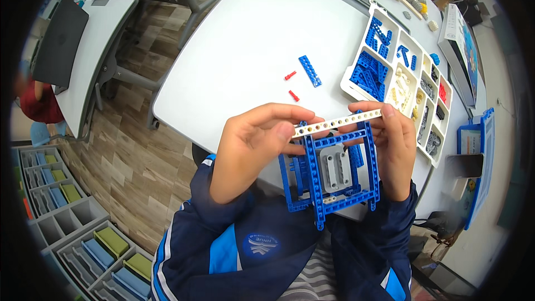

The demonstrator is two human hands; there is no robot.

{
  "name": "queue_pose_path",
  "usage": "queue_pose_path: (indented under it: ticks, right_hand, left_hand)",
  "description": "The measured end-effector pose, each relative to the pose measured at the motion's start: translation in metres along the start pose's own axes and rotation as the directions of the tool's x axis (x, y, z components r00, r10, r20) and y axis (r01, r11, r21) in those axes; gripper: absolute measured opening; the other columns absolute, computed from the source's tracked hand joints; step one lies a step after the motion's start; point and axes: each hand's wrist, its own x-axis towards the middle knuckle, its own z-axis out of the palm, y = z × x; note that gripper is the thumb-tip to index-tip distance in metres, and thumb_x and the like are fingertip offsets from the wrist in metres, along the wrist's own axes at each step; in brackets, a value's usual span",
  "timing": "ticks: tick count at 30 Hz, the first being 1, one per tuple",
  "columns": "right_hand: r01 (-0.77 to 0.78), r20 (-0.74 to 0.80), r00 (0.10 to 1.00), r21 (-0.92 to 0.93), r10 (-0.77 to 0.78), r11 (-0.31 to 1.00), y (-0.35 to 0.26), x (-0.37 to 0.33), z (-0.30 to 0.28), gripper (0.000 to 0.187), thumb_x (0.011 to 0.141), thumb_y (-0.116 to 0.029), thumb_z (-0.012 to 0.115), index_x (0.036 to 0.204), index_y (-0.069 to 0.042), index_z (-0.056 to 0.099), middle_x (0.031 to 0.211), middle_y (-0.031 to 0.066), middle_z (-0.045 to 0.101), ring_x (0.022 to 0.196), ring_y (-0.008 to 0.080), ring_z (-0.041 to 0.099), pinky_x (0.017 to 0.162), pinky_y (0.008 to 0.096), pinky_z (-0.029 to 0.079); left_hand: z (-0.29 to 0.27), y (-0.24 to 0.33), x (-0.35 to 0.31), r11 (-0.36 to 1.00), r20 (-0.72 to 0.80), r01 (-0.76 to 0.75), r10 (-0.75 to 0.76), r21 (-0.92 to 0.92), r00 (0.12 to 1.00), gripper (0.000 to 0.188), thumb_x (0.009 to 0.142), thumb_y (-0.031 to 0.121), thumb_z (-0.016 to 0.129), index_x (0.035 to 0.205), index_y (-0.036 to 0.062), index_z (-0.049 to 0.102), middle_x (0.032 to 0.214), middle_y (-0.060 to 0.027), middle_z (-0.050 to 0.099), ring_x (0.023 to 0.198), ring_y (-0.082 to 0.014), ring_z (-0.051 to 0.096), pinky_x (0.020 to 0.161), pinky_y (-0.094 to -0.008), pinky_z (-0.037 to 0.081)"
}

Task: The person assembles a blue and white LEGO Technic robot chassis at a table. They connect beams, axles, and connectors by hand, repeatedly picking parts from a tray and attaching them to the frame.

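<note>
Head view: left hand (245, 147) and right hand (399, 147) fingers (393, 124) grip a white beam (337, 123) by the surface's (239, 61) near edge; uneven pressing could skew it.

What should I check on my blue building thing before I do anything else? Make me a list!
1. Left hand at the left end of the white beam: ok.
2. Right hand at its right end: ok.
3. Beam at the upper end of the blue frame: ok.
4. Beam firmly pinned to the frame: cannot tell.
5. Table cleared: not ok, two red pins and a blue piece lie loose.
</note>
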Motion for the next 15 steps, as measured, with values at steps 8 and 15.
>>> queue_pose_path:
  ticks: [8,15]
  right_hand:
    - [0.023,-0.050,0.998,-0.101,-0.028,0.995,-0.0075,-0.0044,-0.0013,0.049,0.108,-0.030,0.041,0.117,0.011,0.066,0.093,0.0211,0.074,0.083,0.0248,0.074,0.077,0.0310,0.058]
    - [-0.005,-0.102,0.995,-0.174,-0.013,0.985,-0.0085,-0.0056,0.0010,0.048,0.107,-0.030,0.044,0.115,0.010,0.067,0.093,0.0194,0.074,0.082,0.0220,0.074,0.077,0.0292,0.057]
  left_hand:
    - [-0.0029,0.0077,-0.0008,0.996,0.045,0.056,-0.052,-0.072,0.998,0.036,0.101,0.011,0.060,0.127,-0.0136,0.057,0.127,-0.0252,0.063,0.118,-0.0291,0.064,0.100,-0.0419,0.055]
    - [-0.0034,-0.0015,0.0016,0.985,0.053,-0.011,0.020,-0.173,0.998,0.031,0.099,0.008,0.060,0.122,-0.0125,0.058,0.127,-0.0281,0.063,0.119,-0.0297,0.064,0.102,-0.0416,0.053]
